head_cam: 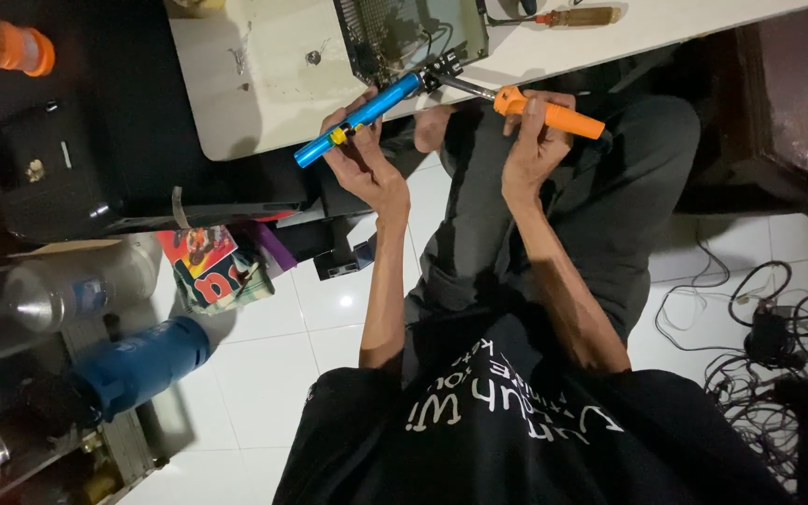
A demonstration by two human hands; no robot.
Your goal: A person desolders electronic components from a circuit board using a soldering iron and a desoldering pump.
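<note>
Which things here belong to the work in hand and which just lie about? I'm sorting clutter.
In use: blue tube tool in left hand; orange-handled tool in right hand; circuit board.

Lying about: screwdriver, clear bottle, cable tangle.

We record a pale table [264, 84] with a rounded corner, its top scuffed. On it lies a green circuit board [404, 33], which we take as landmark. Left of the board sits a small screw [313, 57]; right of the board, near the far edge, lies an amber-handled screwdriver [577, 16]. Below the board, white floor tiles [264, 374].
</note>
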